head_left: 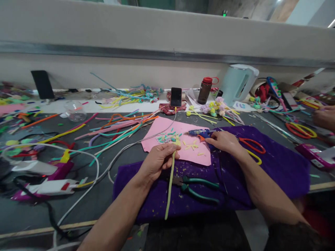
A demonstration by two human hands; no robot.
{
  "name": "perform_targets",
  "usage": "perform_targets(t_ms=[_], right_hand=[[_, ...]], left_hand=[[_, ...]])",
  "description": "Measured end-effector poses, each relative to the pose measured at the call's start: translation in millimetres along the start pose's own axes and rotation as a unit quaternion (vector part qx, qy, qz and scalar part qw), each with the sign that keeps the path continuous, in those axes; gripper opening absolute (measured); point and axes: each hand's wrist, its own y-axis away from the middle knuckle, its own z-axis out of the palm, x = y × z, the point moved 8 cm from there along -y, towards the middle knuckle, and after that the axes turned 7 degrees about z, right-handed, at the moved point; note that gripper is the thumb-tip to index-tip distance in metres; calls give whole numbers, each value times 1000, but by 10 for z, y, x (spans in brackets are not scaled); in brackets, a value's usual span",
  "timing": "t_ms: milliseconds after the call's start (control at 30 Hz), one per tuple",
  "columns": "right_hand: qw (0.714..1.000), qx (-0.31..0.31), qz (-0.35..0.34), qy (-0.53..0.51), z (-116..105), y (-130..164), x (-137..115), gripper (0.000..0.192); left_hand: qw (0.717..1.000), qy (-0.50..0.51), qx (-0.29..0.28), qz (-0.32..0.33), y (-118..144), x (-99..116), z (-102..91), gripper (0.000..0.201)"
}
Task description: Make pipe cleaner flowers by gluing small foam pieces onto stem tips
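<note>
My left hand (159, 159) pinches a yellow-green pipe cleaner (170, 188), its long end hanging down toward the table's front. At the upper end of that stem, a small yellow flower head (177, 140) shows beyond my fingertips. My right hand (223, 141) is wrapped round a blue glue gun (197, 132) with an orange trigger, its nozzle pointing left toward the flower. Beneath both lies a pink sheet (180, 125) scattered with short yellow pieces (193, 146) and teal pieces (167, 136). Green-handled pliers (201, 181) rest on the purple cloth (232, 188) below.
Red and yellow scissors (252, 146) lie right of my right hand. Long pipe cleaners (117, 127) and white cables (115, 157) spread leftward. At the back stand a phone (176, 97), a brown bottle (204, 91) and a kettle (235, 85). Another person's hand (324, 116) is at far right.
</note>
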Motion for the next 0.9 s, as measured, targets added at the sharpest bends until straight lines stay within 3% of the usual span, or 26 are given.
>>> perform_targets(t_ms=[100, 233, 733, 800, 833, 900], right_hand=[[1000, 3, -8, 2, 56, -18, -65, 52], [1000, 4, 2, -28, 80, -54, -35, 39], [959, 31, 41, -278, 65, -130, 199, 35], [929, 68, 32, -362, -40, -78, 195, 35], [899, 98, 20, -426, -124, -32, 190, 32], [810, 141, -19, -568, -287, 83, 170, 25]], left_hand=[[1000, 5, -12, -1, 6, -2, 16, 25], [1000, 8, -28, -2, 6, -4, 33, 25], [1000, 0, -10, 0, 12, 13, 15, 26], [1000, 2, -10, -2, 16, 14, 17, 26], [1000, 4, -11, -3, 19, 15, 20, 26], [1000, 10, -15, -2, 24, 20, 27, 26]])
